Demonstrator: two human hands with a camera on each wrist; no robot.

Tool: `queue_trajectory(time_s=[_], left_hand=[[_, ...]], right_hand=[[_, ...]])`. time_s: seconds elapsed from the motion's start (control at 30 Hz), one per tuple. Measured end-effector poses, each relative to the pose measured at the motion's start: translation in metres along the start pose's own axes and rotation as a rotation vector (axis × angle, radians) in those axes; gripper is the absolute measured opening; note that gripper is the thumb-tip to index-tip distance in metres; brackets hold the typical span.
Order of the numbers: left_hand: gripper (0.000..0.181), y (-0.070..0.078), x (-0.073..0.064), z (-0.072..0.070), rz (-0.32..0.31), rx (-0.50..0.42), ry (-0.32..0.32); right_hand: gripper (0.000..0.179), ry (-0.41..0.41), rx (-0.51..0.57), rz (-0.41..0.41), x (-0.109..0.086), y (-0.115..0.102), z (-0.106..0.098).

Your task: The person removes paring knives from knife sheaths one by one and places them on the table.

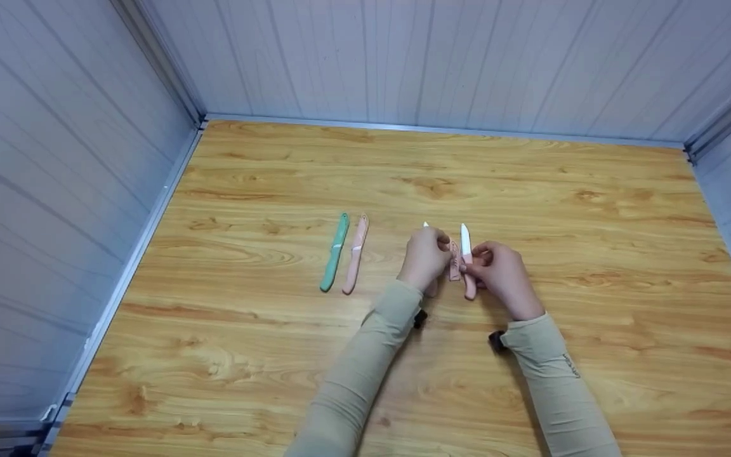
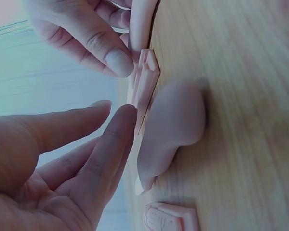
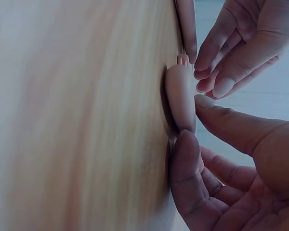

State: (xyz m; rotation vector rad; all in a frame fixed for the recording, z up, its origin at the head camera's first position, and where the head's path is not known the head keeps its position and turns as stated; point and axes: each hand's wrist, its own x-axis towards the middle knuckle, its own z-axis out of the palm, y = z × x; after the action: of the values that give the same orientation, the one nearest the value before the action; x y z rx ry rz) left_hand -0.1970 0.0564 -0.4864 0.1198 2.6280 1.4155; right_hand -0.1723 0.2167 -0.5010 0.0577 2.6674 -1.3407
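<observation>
My left hand hovers by a pink knife sheath, fingertips right at its edge; a gap shows between thumb and index finger in the left wrist view. Under that hand lies a pink-handled knife, its white blade tip poking out past the knuckles and its rounded handle large in the left wrist view. To the right of the sheath, my right hand pinches the pink handle of a second white-bladed knife, blade pointing away. Another pink sheath shows at the bottom of the left wrist view.
Left of the hands, a green sheathed knife and a pink sheathed knife lie side by side on the wood-grain table. Pale panels enclose the table at the back and sides.
</observation>
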Motion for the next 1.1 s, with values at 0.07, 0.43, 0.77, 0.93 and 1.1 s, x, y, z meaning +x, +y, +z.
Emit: queue_trajectory(time_s=[0.07,0.43,0.77,0.93,1.1], left_hand=[[0.018,-0.001,0.0,0.0,0.002,-0.009,0.0],[0.018,-0.002,0.0,-0.002,0.035,-0.074,-0.019],[0.023,-0.005,-0.002,-0.005,0.04,-0.149,-0.053],[0.025,-0.007,-0.004,-0.007,0.037,-0.234,-0.075],[0.028,-0.009,-0.006,-0.01,0.029,-0.312,-0.086]], right_hand=[[0.033,0.001,-0.003,-0.002,0.0,0.0,0.0],[0.035,-0.002,0.027,-0.002,-0.001,0.001,-0.001],[0.036,-0.014,0.03,0.007,-0.003,0.001,-0.003],[0.035,-0.025,0.028,0.004,-0.004,0.001,-0.004],[0.037,-0.024,0.015,-0.014,-0.006,0.002,-0.005]])
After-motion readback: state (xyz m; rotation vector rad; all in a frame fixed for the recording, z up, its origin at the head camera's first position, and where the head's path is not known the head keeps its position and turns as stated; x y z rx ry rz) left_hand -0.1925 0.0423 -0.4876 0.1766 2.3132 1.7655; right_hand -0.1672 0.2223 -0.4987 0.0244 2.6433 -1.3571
